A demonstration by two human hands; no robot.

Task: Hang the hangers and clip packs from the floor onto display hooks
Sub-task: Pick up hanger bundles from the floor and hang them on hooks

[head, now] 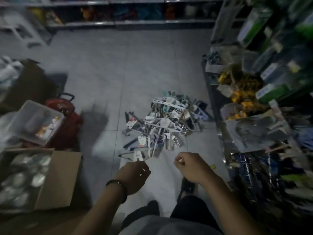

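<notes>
A tangled pile of hangers and clip packs (164,122) lies on the grey tiled floor, just left of the display rack. My left hand (133,173) hovers at the pile's near edge, fingers curled and pinching the white card of a dark hanger (135,156). To its right, my right hand (189,165) has its fingers curled; a thin pale sliver shows at the fingertips, too small to identify. Both hands are above the floor, short of the main heap.
The display rack (264,106) with hooks and hanging packs fills the right side. An open cardboard box (55,180) of round shiny items, a clear plastic bin (37,122) and a red fire extinguisher (67,119) stand at left. Shelves (108,22) run along the back.
</notes>
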